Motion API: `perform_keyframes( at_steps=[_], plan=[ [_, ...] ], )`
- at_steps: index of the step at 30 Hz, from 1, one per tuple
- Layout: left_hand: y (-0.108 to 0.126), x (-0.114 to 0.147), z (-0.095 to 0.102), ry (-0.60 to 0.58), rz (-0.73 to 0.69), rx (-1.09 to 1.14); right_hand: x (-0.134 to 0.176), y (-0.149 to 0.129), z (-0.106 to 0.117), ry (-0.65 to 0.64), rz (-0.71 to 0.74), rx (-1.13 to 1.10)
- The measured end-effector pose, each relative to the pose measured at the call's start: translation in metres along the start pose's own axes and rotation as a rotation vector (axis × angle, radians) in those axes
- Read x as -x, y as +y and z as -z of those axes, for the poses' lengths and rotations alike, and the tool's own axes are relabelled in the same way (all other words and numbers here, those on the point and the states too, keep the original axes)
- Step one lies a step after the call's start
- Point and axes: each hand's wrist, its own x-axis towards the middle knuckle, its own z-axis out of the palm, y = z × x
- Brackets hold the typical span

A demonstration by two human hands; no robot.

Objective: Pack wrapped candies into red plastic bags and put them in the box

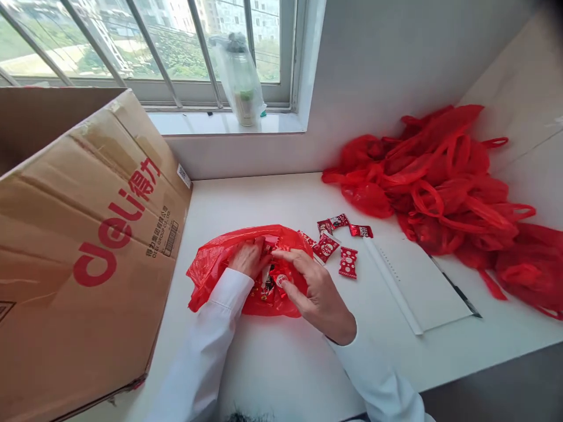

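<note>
Head view: on one desk [281, 363] are set one box [97, 234], one heap of bags [440, 176] too tangled to be counted, and one open bag [211, 258]. The left hand [248, 258] is sunk in the open bag, its grip hidden; the right hand [319, 284] is poised at its mouth, thumb and forefinger parted, any hold unclear. Some packets [266, 287] are already bagged, their number hidden; about six loose packets [349, 262] are left outside, just beyond the right hand.

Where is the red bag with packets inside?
In the head view, the red bag lies near the middle, between the cardboard box on the left and loose red packets on the right.
</note>
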Motion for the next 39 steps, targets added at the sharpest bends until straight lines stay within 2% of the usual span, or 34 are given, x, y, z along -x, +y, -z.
perform_keyframes(
  at_steps=[5, 10, 15, 20, 25, 28, 30, 32, 36, 38, 39],
  plan=[
    [-0.006, 0.003, 0.005, 0.028, 0.008, 0.054, -0.003, 0.003, 0.009, 0.088, -0.031, -0.001],
    [-0.011, 0.001, 0.005, 0.019, 0.024, 0.081, -0.003, 0.005, 0.017, 0.099, -0.058, 0.025],
    [0.001, 0.001, -0.002, 0.007, -0.019, 0.076, 0.001, 0.006, 0.017, 0.090, -0.085, 0.036],
    [0.017, 0.004, -0.007, 0.090, -0.012, 0.051, -0.002, 0.003, 0.013, 0.081, -0.083, 0.047],
    [0.018, 0.005, -0.003, 0.168, -0.082, 0.078, -0.005, 0.002, 0.012, 0.101, -0.035, 0.047],
    [0.014, 0.020, 0.006, 0.170, -0.182, 0.076, -0.003, 0.002, 0.017, 0.135, -0.045, 0.067],
    [0.009, 0.040, 0.015, 0.175, -0.221, 0.069, -0.001, 0.002, 0.021, 0.162, -0.047, 0.093],
    [0.001, 0.066, 0.024, 0.286, -0.252, 0.043, 0.000, 0.003, 0.025, 0.182, -0.057, 0.114],
    [-0.027, 0.112, 0.035, 0.689, -0.308, -0.125, -0.003, 0.001, 0.027, 0.189, -0.073, 0.122],
    [-0.044, 0.125, 0.033, 0.731, -0.222, -0.242, -0.005, -0.002, 0.025, 0.202, -0.046, 0.126],
    [-0.053, 0.129, 0.030, 0.700, -0.167, -0.270, -0.006, -0.004, 0.024, 0.214, -0.031, 0.130]
  ],
)
